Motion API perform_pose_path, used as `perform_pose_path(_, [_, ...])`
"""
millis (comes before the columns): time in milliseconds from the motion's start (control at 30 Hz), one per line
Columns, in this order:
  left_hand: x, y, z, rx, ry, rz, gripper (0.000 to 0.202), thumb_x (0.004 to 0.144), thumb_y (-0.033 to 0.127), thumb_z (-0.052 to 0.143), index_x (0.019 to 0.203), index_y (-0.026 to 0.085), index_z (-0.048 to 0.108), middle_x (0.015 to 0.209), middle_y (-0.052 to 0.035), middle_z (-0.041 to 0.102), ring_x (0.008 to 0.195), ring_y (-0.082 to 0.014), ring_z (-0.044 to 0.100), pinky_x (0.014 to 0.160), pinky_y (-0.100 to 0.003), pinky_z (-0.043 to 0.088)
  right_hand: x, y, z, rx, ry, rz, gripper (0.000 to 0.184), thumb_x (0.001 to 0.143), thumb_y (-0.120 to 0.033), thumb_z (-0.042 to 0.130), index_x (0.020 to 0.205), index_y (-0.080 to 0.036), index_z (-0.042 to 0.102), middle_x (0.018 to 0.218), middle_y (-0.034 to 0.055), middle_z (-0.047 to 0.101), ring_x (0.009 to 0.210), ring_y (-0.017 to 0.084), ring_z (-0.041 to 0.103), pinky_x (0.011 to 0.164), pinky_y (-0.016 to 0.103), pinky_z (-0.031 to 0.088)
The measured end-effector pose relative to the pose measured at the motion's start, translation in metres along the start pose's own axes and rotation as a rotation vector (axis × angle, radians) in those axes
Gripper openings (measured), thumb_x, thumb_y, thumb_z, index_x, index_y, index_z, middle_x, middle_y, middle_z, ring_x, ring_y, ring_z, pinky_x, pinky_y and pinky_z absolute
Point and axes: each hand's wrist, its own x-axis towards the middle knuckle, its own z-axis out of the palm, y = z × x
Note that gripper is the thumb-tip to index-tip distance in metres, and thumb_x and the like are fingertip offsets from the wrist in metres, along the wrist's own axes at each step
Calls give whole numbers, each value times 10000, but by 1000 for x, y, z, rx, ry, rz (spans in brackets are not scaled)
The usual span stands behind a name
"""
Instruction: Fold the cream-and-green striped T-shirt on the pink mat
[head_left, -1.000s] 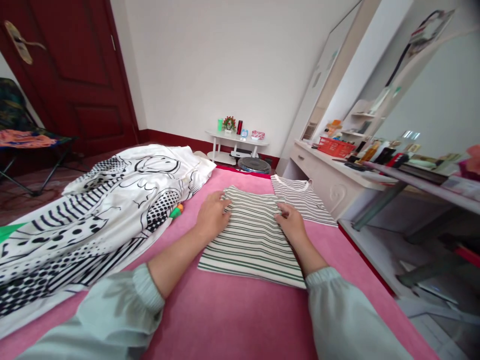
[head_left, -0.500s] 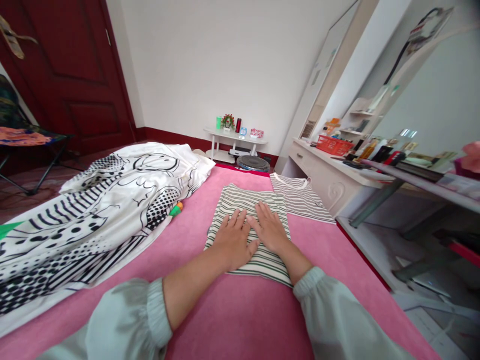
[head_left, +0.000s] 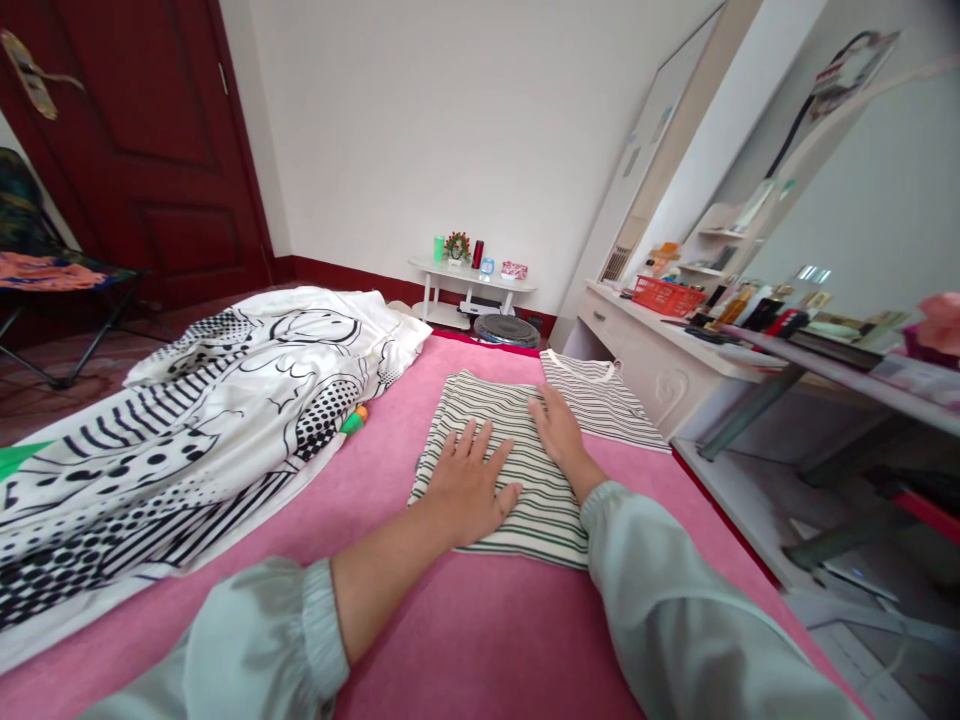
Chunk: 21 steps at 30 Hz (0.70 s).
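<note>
A green-and-cream striped garment (head_left: 525, 520) lies folded into a rough rectangle on the pink bedspread (head_left: 480, 630). My left hand (head_left: 466, 490) rests flat on its left-middle part, fingers spread. Along the garment's right edge, near the top, lies my right hand (head_left: 561, 432) with its fingers stretched out. Just beyond its right side is a second striped shirt (head_left: 607, 408), dark lines on white, its collar at the far end. Neither hand grips anything.
Rumpled white cloth with black patterns (head_left: 247, 420) covers the bed's left side. A white dressing table (head_left: 645, 350) with a red basket (head_left: 667, 296) stands at right. Beyond the bed are a low white stand (head_left: 442, 268) and a dark red door (head_left: 135, 150).
My right hand has slid right and slightly forward across the garment, away from my left hand. My left hand has stayed almost in place.
</note>
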Motion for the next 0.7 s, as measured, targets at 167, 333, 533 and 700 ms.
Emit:
perform_pose_path(167, [-1, -1, 0, -19, 10, 18, 654, 908, 618, 223, 1474, 293, 267, 1569, -77, 128, 1431, -326, 44, 1134, -560, 78, 7, 23, -2, -31, 176, 243, 326, 856, -313, 416, 936, -116, 664, 954, 121, 659, 901, 204, 576, 821, 290, 421])
perform_pose_path(333, [-2, -1, -2, -38, 6, 23, 664, 909, 623, 194, 1478, 288, 257, 1568, -79, 135, 1432, -320, 33, 1133, -568, 76, 25, 34, -4, -76, 82, 237, 235, 764, -294, 507, 708, -166, 697, 777, 72, 673, 711, 186, 582, 656, 266, 397])
perform_pose_path(533, [-1, 0, -2, -54, -4, 16, 692, 898, 646, 164, 1478, 281, 261, 1568, -86, 126, 1432, -321, 16, 1136, -565, 51, 47, 46, 2, -111, 20, 227, 216, 729, -203, 497, 688, -148, 702, 723, 73, 669, 693, 178, 576, 658, 256, 387])
perform_pose_path(700, [-2, -1, 0, -54, 7, 16, 699, 894, 657, 143, 1478, 291, 256, 1570, -61, 132, 1436, -307, 16, 1141, -554, 48, 46, 43, 3, -131, -13, 222, 174, 730, -192, 522, 720, -145, 689, 811, 86, 668, 746, 180, 584, 700, 259, 407])
